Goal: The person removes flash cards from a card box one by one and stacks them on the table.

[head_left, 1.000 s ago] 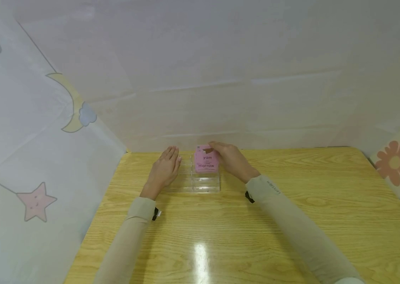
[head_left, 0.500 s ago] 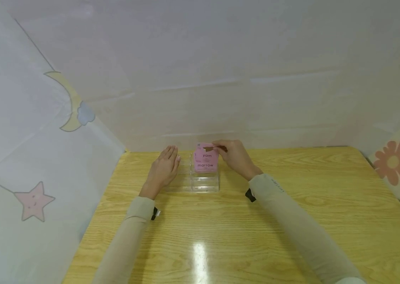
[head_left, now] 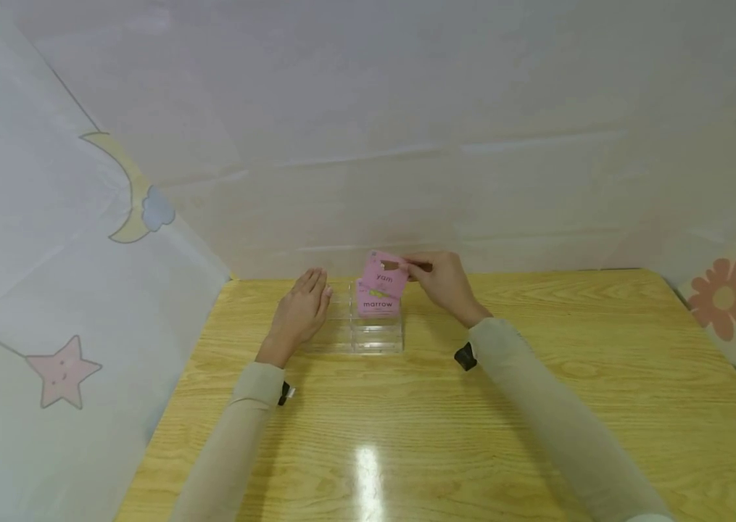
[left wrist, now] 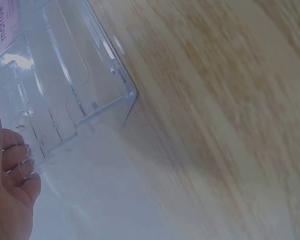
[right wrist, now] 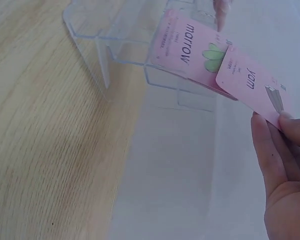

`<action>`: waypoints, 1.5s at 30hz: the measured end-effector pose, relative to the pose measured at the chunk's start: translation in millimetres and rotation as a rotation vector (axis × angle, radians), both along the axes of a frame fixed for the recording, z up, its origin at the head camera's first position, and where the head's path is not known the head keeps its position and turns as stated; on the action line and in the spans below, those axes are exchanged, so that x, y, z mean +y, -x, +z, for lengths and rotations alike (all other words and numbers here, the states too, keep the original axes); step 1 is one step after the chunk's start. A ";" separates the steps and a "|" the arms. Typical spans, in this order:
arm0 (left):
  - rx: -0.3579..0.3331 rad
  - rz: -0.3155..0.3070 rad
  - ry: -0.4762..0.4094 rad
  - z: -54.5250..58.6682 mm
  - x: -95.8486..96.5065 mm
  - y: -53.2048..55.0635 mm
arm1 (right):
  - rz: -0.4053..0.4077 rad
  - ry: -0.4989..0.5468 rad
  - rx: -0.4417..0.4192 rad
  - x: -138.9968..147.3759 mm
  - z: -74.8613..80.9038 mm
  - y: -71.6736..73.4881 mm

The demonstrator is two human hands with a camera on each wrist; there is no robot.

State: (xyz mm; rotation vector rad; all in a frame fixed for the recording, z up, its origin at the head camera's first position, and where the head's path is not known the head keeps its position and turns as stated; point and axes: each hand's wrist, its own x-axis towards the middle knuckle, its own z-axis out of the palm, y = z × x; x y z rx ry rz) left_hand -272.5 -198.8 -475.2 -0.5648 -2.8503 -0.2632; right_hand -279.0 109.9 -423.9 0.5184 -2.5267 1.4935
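Observation:
My right hand (head_left: 442, 283) pinches the pink "yam" card (head_left: 386, 272) by its right edge between thumb and fingers. In the head view this card is tilted above a pink "marrow" card (head_left: 378, 304), its lower part overlapping it. The marrow card leans in the upper right part of a clear, tiered stand (head_left: 378, 346). In the right wrist view the yam card (right wrist: 252, 82) covers a corner of the marrow card (right wrist: 182, 47). My left hand (head_left: 302, 308) is at the stand's left side; in the left wrist view its curled fingers (left wrist: 15, 155) grip the clear edge.
The stand rests on a wooden table (head_left: 472, 435) near its back edge. Behind it rises a pale wall sheet (head_left: 368, 145), with more sheets at both sides. A black strap (head_left: 465, 357) shows at my right wrist.
My right hand has moved up and to the right, lifting and tilting the yam card. More of the marrow card and its green picture now shows. My left hand has stayed put.

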 end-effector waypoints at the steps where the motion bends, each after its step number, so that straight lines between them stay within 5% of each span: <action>1: 0.003 -0.001 -0.001 -0.1 -0.1 -0.1 | -0.003 0.017 -0.015 2.0 1.2 -0.5; 9: 0.003 -0.003 -0.006 1.3 -0.3 -0.9 | -0.003 0.183 -0.115 21.8 5.0 -0.9; 20: -0.003 -0.005 -0.011 1.2 0.2 -0.6 | -0.009 0.270 -0.199 58.4 1.6 -8.2; 45: 0.010 -0.011 -0.010 -2.2 3.8 2.1 | -0.080 0.372 -0.655 150.9 -44.6 -24.5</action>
